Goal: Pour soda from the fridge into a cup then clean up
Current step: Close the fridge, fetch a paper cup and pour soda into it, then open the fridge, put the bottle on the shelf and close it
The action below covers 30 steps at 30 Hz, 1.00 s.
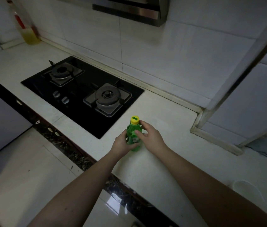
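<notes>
A green soda bottle (132,131) with a yellow cap (135,120) stands upright on the white counter (170,158), just right of the stove. My left hand (123,145) grips the bottle's lower body from the left. My right hand (149,135) is at the bottle's upper part, thumb on the shoulder and a finger near the cap, fingers loosely spread. A white cup (245,190) stands on the counter at the lower right, partly behind my right forearm.
A black two-burner gas stove (80,94) is set into the counter to the left. A bottle of yellow oil (28,32) stands at the back left. A grey cloth (263,148) lies at the right, beside a white cabinet (244,112). A range hood (129,9) hangs above.
</notes>
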{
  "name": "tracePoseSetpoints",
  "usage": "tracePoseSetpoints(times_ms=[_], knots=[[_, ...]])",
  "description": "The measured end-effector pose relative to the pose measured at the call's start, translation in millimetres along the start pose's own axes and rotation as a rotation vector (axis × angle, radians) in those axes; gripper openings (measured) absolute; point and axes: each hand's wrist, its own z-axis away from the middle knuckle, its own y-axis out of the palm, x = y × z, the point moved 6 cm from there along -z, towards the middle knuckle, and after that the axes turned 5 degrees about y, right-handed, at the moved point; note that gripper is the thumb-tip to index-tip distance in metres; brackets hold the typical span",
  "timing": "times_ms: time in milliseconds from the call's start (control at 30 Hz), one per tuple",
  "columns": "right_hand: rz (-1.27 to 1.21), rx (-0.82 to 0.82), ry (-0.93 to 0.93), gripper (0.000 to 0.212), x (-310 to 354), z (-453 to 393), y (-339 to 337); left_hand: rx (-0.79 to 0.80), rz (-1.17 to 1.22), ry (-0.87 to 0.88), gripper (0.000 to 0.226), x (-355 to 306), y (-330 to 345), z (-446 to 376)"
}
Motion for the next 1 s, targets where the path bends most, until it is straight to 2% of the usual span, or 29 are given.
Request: tracePoseSetpoints(times_ms=[133, 233, 267, 367, 467, 567, 733, 833, 1000], knots=[[-0.015, 0.011, 0.029, 0.054, -2, 6, -6, 0.000, -0.049, -0.046, 0.079, -1, -1, 3], [-0.046, -0.010, 0.044, 0.046, -1, 16, -18, -0.002, -0.098, -0.129, 0.105, -2, -8, 12], [-0.068, -0.007, 0.062, 0.043, -2, 19, -22, -0.001, -0.127, -0.166, 0.106, -3, -11, 17], [-0.054, 0.029, 0.103, 0.038, -4, 32, -31, -0.025, -0.225, -0.220, 0.088, -11, -22, 33], [0.067, 0.092, 0.069, 0.037, 3, 48, -39, -0.055, -0.338, -0.202, 0.072, -26, -35, 56], [0.262, 0.151, -0.027, 0.039, 13, 67, -40, -0.077, -0.566, -0.155, 0.066, -43, -45, 84], [0.637, 0.160, -0.359, 0.045, 40, 98, -22, -0.159, -0.912, -0.114, 0.067, -74, -57, 141], [0.740, 0.171, -0.496, 0.052, 57, 116, -2, -0.197, -0.990, -0.141, 0.066, -85, -67, 174], [0.814, 0.177, -0.667, 0.051, 83, 136, 32, -0.240, -1.050, -0.191, 0.063, -91, -99, 221]])
